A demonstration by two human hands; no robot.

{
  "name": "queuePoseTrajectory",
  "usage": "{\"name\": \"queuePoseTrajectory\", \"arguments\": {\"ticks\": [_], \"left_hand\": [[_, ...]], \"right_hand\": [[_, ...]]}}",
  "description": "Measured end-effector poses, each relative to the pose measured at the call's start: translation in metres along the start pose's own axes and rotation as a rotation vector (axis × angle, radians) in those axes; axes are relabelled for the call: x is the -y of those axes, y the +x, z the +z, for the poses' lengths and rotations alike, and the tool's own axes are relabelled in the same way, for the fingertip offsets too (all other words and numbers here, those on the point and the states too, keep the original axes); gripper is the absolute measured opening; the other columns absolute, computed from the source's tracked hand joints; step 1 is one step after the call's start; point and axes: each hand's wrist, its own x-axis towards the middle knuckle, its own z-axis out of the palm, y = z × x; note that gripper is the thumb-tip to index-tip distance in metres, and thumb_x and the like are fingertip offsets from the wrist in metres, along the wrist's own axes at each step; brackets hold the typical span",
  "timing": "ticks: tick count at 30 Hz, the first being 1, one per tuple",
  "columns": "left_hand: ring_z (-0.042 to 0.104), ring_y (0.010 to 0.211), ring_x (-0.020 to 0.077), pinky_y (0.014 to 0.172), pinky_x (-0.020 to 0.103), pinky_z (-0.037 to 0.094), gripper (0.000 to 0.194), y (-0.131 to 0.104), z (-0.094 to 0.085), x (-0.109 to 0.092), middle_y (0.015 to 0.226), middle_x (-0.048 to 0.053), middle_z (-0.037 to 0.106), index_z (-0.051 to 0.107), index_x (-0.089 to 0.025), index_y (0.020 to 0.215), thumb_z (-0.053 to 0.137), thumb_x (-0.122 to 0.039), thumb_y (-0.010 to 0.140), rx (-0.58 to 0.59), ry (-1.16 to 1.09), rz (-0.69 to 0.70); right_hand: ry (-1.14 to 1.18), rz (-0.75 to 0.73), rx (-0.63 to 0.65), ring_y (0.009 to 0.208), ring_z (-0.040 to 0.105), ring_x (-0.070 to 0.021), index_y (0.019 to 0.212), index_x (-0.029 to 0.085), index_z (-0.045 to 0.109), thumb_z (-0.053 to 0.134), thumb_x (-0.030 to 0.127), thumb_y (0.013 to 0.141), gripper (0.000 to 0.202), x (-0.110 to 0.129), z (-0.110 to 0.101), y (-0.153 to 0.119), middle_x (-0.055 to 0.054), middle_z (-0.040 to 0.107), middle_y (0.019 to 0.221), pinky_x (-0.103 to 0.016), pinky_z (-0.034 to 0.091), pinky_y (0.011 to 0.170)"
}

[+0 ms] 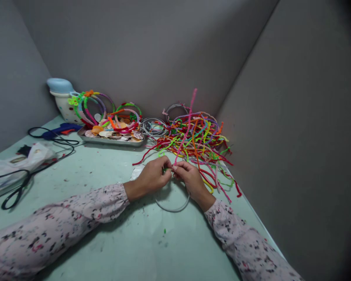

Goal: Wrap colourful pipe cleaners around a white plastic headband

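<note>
My right hand is closed in a pinch on the lower end of a pink pipe cleaner, which stands up and leans slightly right. Close against it, my left hand has its fingers bent round the upper part of a thin grey hoop. The hoop's lower curve shows below both hands, just over the table. Where the pipe cleaner meets the hoop, my fingertips hide the join. A bit of green shows at my left fingers.
Behind my hands lies a tangled heap of coloured pipe cleaners. Coiled grey hoops sit beside a metal tray with shells and wrapped rings. Leftward are a lidded white container, a blue tool, a black cable and a plastic bag.
</note>
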Motion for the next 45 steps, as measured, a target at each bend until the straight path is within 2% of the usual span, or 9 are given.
{"name": "queuePoseTrajectory", "arguments": {"ticks": [5,10,20,36,45], "left_hand": [[0.053,0.069,0.0134,0.060,0.024,0.039,0.009,-0.0006,0.0021,0.0016,0.081,0.003,0.063,0.060,-0.016,0.086,0.054,-0.021,0.080,-0.001,0.029,0.014],[0.056,0.075,0.0144,0.066,0.026,0.042,0.012,-0.0008,0.0009,0.0030,0.085,0.004,0.065,0.061,-0.016,0.088,0.052,-0.016,0.081,-0.001,0.003,0.078],[0.058,0.077,0.0152,0.069,0.027,0.042,0.010,-0.0002,-0.0007,0.0056,0.085,0.004,0.066,0.062,-0.017,0.089,0.052,-0.016,0.084,0.089,0.060,0.079],[0.057,0.077,0.0155,0.067,0.027,0.042,0.008,-0.0038,0.0012,0.0048,0.087,0.004,0.063,0.055,-0.018,0.091,0.049,-0.017,0.087,0.100,0.121,0.119],[0.056,0.076,0.0152,0.065,0.026,0.040,0.006,-0.0044,0.0015,0.0016,0.087,0.003,0.060,0.052,-0.018,0.092,0.047,-0.019,0.088,0.082,0.181,0.154]], "right_hand": [[0.029,-0.015,0.000,0.061,0.051,-0.0107,0.079,0.017,0.064,0.069,0.033,0.071,0.018,0.0016,0.0003,-0.0004,0.003,0.059,0.066,-0.025,0.039,0.060],[0.036,-0.022,0.001,0.059,0.050,-0.0100,0.078,0.018,0.063,0.068,0.032,0.072,0.017,0.0027,0.0000,-0.0011,0.003,0.059,0.066,-0.024,0.038,0.058],[0.022,0.002,0.041,0.058,0.050,-0.0105,0.074,0.017,0.062,0.065,0.029,0.072,0.012,0.0008,-0.0034,0.0005,0.003,0.058,0.062,-0.024,0.037,0.059],[0.152,0.147,0.063,0.056,0.054,-0.0092,0.074,0.016,0.063,0.064,0.027,0.068,0.013,0.0047,-0.0044,0.0011,0.001,0.061,0.063,-0.020,0.038,0.052],[0.256,0.281,0.086,0.052,0.055,-0.0081,0.067,0.015,0.062,0.062,0.023,0.065,0.008,0.0086,-0.0056,0.0033,0.000,0.061,0.059,-0.017,0.039,0.044]]}}
